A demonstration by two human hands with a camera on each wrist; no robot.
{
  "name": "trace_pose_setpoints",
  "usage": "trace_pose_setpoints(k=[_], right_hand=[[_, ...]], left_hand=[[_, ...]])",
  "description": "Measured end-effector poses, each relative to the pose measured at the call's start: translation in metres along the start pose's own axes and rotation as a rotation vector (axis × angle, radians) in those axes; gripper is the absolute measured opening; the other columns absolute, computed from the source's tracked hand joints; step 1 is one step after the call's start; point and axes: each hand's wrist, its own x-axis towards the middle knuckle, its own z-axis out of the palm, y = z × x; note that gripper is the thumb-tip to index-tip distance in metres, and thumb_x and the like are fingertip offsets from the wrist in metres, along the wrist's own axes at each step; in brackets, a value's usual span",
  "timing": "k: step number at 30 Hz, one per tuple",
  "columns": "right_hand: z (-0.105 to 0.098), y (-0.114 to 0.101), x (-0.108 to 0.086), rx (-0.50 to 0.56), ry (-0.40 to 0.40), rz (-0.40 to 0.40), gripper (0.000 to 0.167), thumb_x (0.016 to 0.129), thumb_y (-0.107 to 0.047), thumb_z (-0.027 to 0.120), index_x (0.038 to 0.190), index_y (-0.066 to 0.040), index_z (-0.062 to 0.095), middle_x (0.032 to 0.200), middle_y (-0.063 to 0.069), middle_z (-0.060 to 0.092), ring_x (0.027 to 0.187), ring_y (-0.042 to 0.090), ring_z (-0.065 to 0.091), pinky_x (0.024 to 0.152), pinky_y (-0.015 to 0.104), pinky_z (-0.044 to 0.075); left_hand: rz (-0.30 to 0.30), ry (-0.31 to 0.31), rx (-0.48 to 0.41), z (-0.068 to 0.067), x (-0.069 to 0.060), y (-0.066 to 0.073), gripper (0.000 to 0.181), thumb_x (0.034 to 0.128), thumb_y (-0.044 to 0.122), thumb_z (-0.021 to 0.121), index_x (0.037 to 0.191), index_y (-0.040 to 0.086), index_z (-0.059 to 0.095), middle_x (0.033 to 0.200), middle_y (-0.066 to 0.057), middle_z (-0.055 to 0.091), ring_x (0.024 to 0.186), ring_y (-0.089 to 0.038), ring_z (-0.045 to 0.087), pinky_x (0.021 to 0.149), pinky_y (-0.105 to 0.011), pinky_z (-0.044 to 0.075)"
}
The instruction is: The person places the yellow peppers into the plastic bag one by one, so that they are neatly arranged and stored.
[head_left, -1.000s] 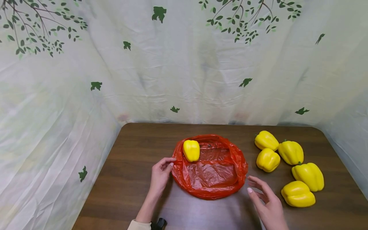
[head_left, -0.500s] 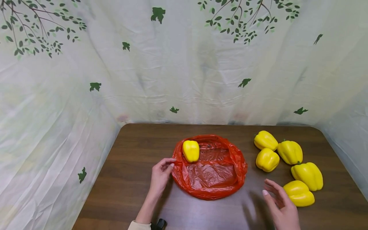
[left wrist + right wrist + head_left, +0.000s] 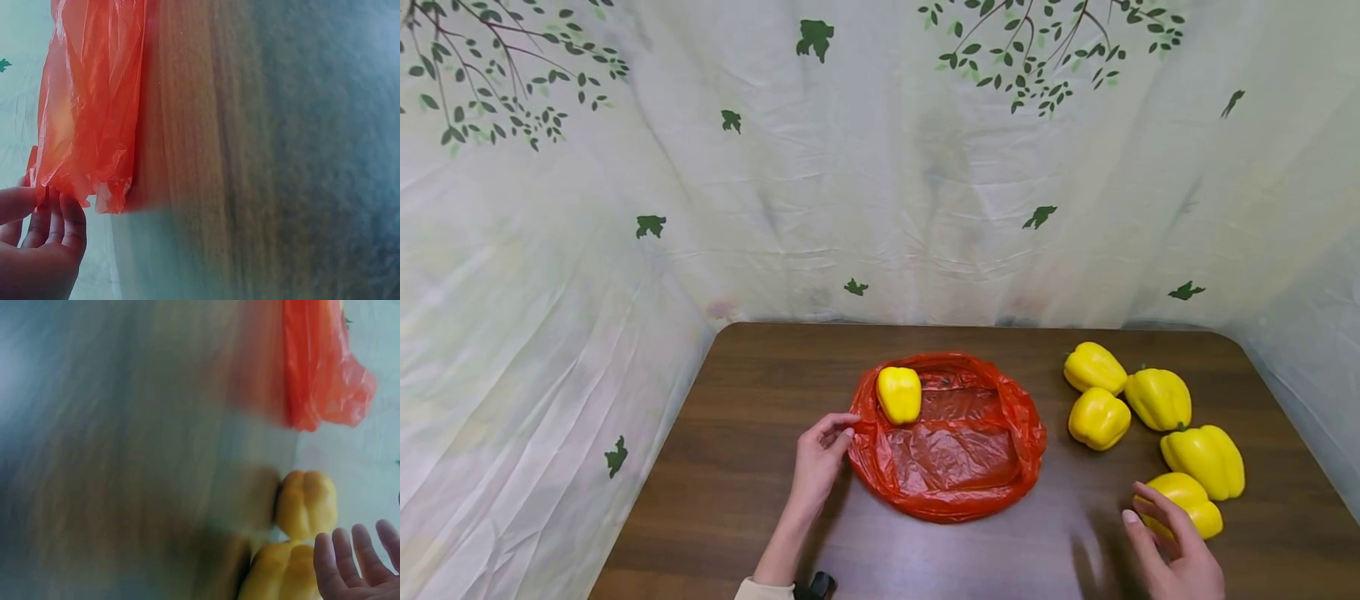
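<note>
Red plastic bag [image 3: 951, 505]: one; set on the table [image 3: 752, 375] with its mouth spread upward, crumpled film forming a rounded rim.
Bagged pepper [image 3: 898, 396]: one, yellow; lies inside the mouth, against the far left part of the bag.
Loose peppers: five, yellow, all on the table to the right of the bag: a far one [image 3: 1094, 367], a small one [image 3: 1099, 419], a middle one [image 3: 1158, 399], a right-hand one [image 3: 1203, 462] and the nearest one [image 3: 1189, 498].
Left hand [image 3: 820, 458]: thumb and fingers together, pinching the bag's left edge.
Right hand [image 3: 1176, 546]: thumb and fingers apart, nothing between them; in front of the nearest pepper, partly covering it in the head view; whether they touch cannot be told.
Done, as judged: bag opened, one pepper in.
Remaining, as judged: five peppers outside, none in hand; on this count, the filling seems at an early stage.
Unseen: anything beneath the bag's folds.
</note>
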Motion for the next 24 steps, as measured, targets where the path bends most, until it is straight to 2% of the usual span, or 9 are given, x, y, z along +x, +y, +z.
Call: trace_pose_setpoints(k=[5, 7, 9, 12, 15, 19, 24], right_hand=[[-0.007, 0.008, 0.002, -0.017, 0.104, -0.016, 0.043, 0.095, -0.031, 0.064, 0.133, -0.011, 0.06, 0.123, 0.013, 0.063, 0.088, -0.008, 0.049, 0.063, 0.004, 0.038], [-0.01, 0.011, 0.003, 0.003, 0.147, -0.026, 0.041, 0.095, -0.028, 0.066, 0.132, -0.01, 0.061, 0.12, 0.015, 0.064, 0.085, -0.013, 0.046, 0.062, 0.004, 0.038], [-0.012, 0.013, 0.005, 0.038, 0.182, -0.039, 0.04, 0.094, -0.024, 0.067, 0.13, -0.008, 0.062, 0.118, 0.012, 0.065, 0.084, -0.014, 0.047, 0.061, 0.004, 0.039], [-0.015, 0.015, 0.006, 0.059, 0.216, -0.042, 0.039, 0.094, -0.023, 0.067, 0.13, -0.008, 0.063, 0.115, 0.001, 0.065, 0.085, -0.014, 0.049, 0.063, 0.004, 0.039], [-0.018, 0.017, 0.006, 0.08, 0.245, -0.043, 0.039, 0.094, -0.022, 0.067, 0.129, -0.007, 0.063, 0.113, -0.006, 0.064, 0.086, -0.013, 0.05, 0.064, 0.003, 0.039], [-0.023, 0.019, 0.009, 0.054, 0.278, -0.033, 0.04, 0.094, -0.023, 0.066, 0.128, -0.003, 0.062, 0.116, 0.004, 0.062, 0.083, -0.013, 0.047, 0.061, 0.002, 0.037], [-0.028, 0.024, 0.017, 0.025, 0.297, 0.036, 0.047, 0.093, -0.029, 0.067, 0.13, 0.0, 0.06, 0.114, 0.008, 0.056, 0.08, -0.011, 0.042, 0.058, 0.001, 0.034]], left_hand=[[-0.013, -0.01, -0.011, -0.001, -0.001, -0.001, 0.021, 0.0937, -0.005, 0.059, 0.11, 0.0, 0.071, 0.103, -0.018, 0.066, 0.07, -0.019, 0.053, 0.052, -0.022, 0.042], [-0.019, -0.012, -0.009, -0.001, -0.001, -0.001, 0.021, 0.0938, -0.005, 0.059, 0.11, 0.001, 0.071, 0.103, -0.017, 0.065, 0.071, -0.018, 0.053, 0.052, -0.021, 0.041], [-0.023, -0.016, -0.005, -0.001, -0.001, -0.001, 0.022, 0.0938, -0.005, 0.058, 0.11, 0.001, 0.071, 0.104, -0.016, 0.065, 0.071, -0.018, 0.052, 0.053, -0.021, 0.041], [-0.026, -0.022, -0.017, -0.001, 0.0, 0.001, 0.022, 0.0935, -0.008, 0.057, 0.11, -0.001, 0.07, 0.104, -0.017, 0.065, 0.073, -0.019, 0.053, 0.053, -0.021, 0.041], [-0.032, -0.032, -0.031, 0.0, 0.0, 0.006, 0.022, 0.0928, -0.01, 0.056, 0.109, -0.004, 0.07, 0.103, -0.02, 0.065, 0.074, -0.024, 0.054, 0.054, -0.022, 0.042], [-0.042, -0.044, -0.031, 0.0, -0.002, 0.014, 0.022, 0.0924, -0.011, 0.055, 0.108, -0.005, 0.069, 0.104, -0.02, 0.065, 0.077, -0.03, 0.054, 0.056, -0.025, 0.044], [-0.036, -0.048, -0.028, -0.002, -0.003, 0.013, 0.021, 0.0923, -0.01, 0.057, 0.108, -0.004, 0.07, 0.1, -0.019, 0.065, 0.073, -0.026, 0.053, 0.054, -0.024, 0.043]])
